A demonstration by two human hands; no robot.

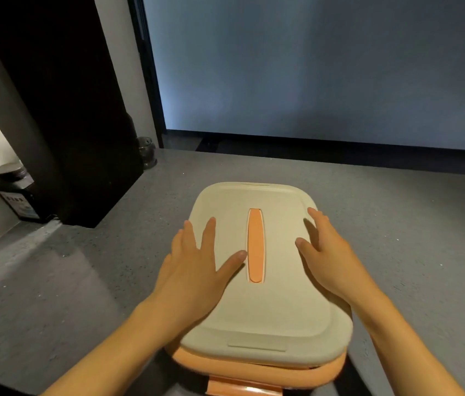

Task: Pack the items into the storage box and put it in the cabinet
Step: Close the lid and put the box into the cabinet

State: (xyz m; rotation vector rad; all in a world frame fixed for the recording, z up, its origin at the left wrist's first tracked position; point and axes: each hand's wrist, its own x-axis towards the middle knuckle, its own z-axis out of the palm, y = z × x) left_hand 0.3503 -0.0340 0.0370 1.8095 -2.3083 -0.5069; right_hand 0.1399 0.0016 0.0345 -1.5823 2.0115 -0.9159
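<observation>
An orange storage box [257, 370] stands on the grey countertop [54, 295], covered by a cream lid [277, 304] with an orange handle [256, 244] lying flat in its middle. My left hand [194, 264] rests flat on the lid's left half, fingers spread, thumb beside the handle. My right hand [328, 250] lies flat on the lid's right side, fingers apart. Neither hand grips anything. The lid hides whatever is in the box. An orange latch [242, 388] shows at the box's near edge.
A dark square jar with a round cap [18, 192] stands at the left wall. A tall black block [77, 115] rises behind it. A small dark glass jar [147, 152] sits at the back. A frosted panel [325, 67] fills the background.
</observation>
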